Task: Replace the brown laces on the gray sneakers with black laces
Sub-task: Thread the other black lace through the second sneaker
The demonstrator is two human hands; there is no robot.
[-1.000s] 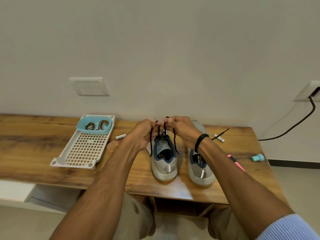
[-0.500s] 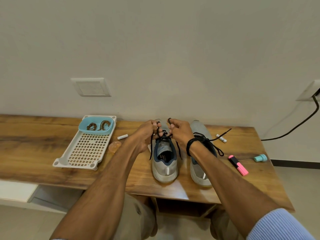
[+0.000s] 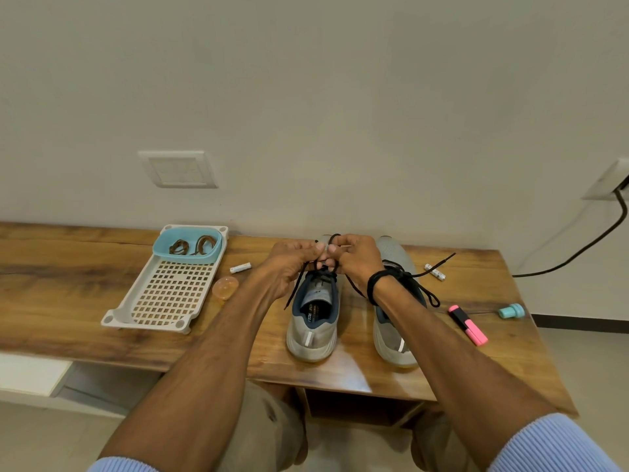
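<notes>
Two gray sneakers stand heel-toward-me on the wooden table [image 3: 68, 294]. Over the top of the left sneaker [image 3: 315, 332], my left hand [image 3: 289, 264] and my right hand [image 3: 357, 258] meet, each pinching a strand of its black lace [image 3: 295, 287]; a small loop sticks up between the fingers and loose ends hang down both sides. The right sneaker [image 3: 394, 338] carries a tied black lace [image 3: 417, 284], partly hidden by my right wrist. Brown laces [image 3: 190, 246] lie coiled in a blue bowl [image 3: 160, 248].
The blue bowl sits in a white perforated tray [image 3: 163, 294] at the left. An orange ball [image 3: 225, 287] and a small white piece [image 3: 240, 268] lie beside it. At the right are another white piece [image 3: 435, 271], a pink highlighter [image 3: 469, 325] and a teal cap [image 3: 510, 311]. A black cable [image 3: 578, 250] hangs from the wall.
Both hands have dropped lower and closer to the left sneaker's top, drawing the black lace in. The right sneaker's tied lace and the highlighter have come into sight past my right arm.
</notes>
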